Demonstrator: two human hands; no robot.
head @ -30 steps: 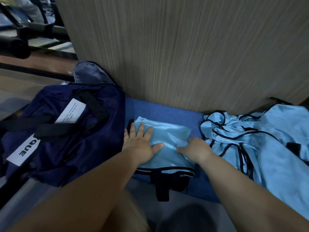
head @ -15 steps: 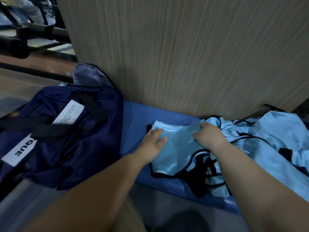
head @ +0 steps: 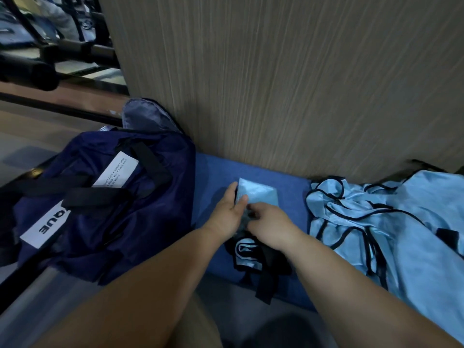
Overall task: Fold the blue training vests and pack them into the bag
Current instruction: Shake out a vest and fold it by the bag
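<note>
In the head view, a folded vest (head: 259, 195) of light blue cloth with black trim lies on a blue cushioned bench (head: 213, 172), a little below and right of the frame's centre and close to the wood-grain panel (head: 276, 84) that rises behind the bench at twelve o'clock. Its near end is a bunch of black edging and blue folds, and one black strap (head: 266, 285) hangs over the bench's front edge toward six o'clock. The left hand (head: 226, 214) comes in from seven o'clock and pinches the vest's left edge, with the thumb laid over the top of the cloth and the fingers along its side. The right hand (head: 271, 227) comes in from five o'clock and touches the left; its fingers are curled into the middle of the same vest and grip the fabric, though the fingertips are blurred. At nine o'clock from the vest the navy bag (head: 105, 222) slumps on the bench end, just beside the hands, with black webbing handles (head: 82, 194) across it and a white label (head: 42, 227) that reads "QUE". At three o'clock, apart from the folded vest, a loose pile of vests (head: 376, 222) in the same blue spreads to the frame's right edge.
</note>
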